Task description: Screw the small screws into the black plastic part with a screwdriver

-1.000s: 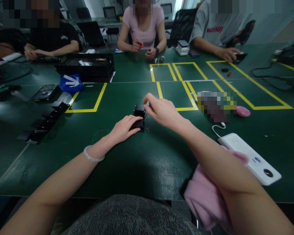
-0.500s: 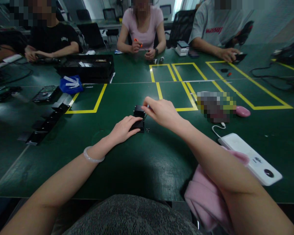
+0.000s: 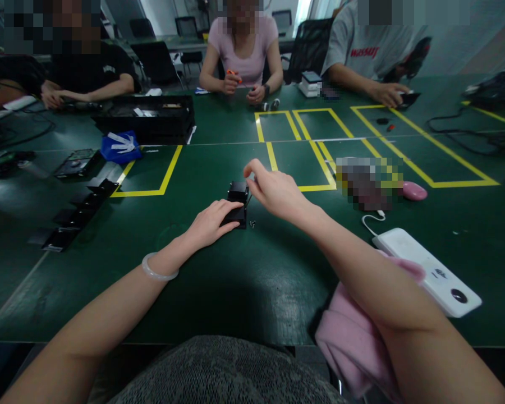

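Note:
A small black block-like part (image 3: pixel 238 189) with a raised section lies on the green table in front of me. My left hand (image 3: pixel 212 221) grips its near end, with fingers over the top and thumb along the near side. Just beyond the part's right side, my right hand (image 3: pixel 273 188) is curled around what looks like a thin screwdriver (image 3: pixel 249 197). Only its slim shaft shows, slanting down to the part's right edge, while the handle is hidden. A few tiny screws (image 3: pixel 252 224) lie on the table to the right of the part.
Black brackets (image 3: pixel 82 216) stand in a row at left, near a hard drive (image 3: pixel 78 163) and a blue pouch (image 3: pixel 121 147). Behind is a long black box (image 3: pixel 145 119). At right are a white power bank (image 3: pixel 429 269), pink cloth (image 3: pixel 345 336) and pink mouse (image 3: pixel 414 191). Several people sit opposite.
My right hand's fingers have shifted, with the index finger lifting and curling higher. My left hand keeps its hold on the black part. The whole view has shifted slightly.

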Motion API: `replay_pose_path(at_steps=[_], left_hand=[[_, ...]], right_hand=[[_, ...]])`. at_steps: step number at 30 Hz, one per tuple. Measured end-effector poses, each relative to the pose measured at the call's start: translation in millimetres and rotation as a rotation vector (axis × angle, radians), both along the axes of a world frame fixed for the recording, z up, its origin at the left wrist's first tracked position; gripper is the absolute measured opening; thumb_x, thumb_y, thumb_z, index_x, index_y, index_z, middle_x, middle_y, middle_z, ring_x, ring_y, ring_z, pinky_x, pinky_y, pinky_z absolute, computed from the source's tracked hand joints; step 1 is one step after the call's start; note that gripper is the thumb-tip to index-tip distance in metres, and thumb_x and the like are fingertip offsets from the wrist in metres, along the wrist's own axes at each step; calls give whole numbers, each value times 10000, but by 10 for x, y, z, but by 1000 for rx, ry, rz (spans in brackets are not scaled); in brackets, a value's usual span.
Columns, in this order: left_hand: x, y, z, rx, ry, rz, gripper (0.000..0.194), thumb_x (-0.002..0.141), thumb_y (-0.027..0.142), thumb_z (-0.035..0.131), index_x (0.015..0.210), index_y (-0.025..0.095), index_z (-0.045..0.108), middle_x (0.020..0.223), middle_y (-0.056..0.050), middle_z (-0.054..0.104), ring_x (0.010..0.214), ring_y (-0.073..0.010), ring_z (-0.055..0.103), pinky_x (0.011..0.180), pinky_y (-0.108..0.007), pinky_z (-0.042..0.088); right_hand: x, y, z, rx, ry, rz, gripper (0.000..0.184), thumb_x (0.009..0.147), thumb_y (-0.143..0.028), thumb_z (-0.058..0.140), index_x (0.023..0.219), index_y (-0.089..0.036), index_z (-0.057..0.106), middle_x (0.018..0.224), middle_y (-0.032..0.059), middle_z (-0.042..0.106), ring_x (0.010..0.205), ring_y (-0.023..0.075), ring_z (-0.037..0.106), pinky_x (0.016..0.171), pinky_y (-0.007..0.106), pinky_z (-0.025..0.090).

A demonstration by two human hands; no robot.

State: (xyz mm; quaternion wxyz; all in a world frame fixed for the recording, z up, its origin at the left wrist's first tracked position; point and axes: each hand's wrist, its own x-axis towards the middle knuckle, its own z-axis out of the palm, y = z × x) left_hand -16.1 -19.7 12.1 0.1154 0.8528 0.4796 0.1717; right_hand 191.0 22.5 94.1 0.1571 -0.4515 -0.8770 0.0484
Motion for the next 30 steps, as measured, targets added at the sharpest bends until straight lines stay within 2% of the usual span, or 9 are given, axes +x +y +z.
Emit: replay_pose_path(at_steps=[4,9,15,21,26,30], left_hand=[[0,-2,4,0,-4,-3,427,985,348,529,1386,204,498,1247,-111,611,1119,-283,583,914,-426,519],[1,-2,-2,10,-10,-2,427,982,359,534,1378,203,507,1266,-113,610,1130,-282,581,936,-431,514],[-4,-5,-2,9,-14,-4,411,986,353,529,1369,207,509,1260,-107,613,1137,-276,582,944,-424,512],[-6,-7,2,5,-7,-1,425,989,367,519,1379,198,505,1269,-117,608,1136,-288,581,934,-439,516],[-5,-5,5,-1,-26,-8,424,988,373,515,1380,210,505,1258,-111,613,1132,-282,581,942,-438,515],[-2,-8,8,-6,-22,0,421,984,361,522,1377,211,505,1265,-110,610,1134,-280,581,937,-431,515]], right_hand=[[6,0,-6,-4,23,-1,350,1004,-294,341,1290,-161,491,943,78,739,768,191,626,627,269,312],[5,3,13,18,-33,-12,328,1023,-364,349,1172,-184,580,917,77,739,801,204,651,624,274,297],[5,-9,26,9,-26,-1,347,1019,-294,336,1269,-161,536,912,74,742,781,202,649,606,277,268],[3,0,16,21,-23,4,355,1032,-366,337,1194,-176,589,914,73,744,782,192,643,618,274,275],[4,-3,8,17,1,9,359,1017,-302,329,1272,-156,536,924,79,743,761,191,634,610,278,280],[5,-12,19,14,-10,14,349,1014,-336,341,1221,-165,563,919,83,742,782,194,637,628,277,302]])
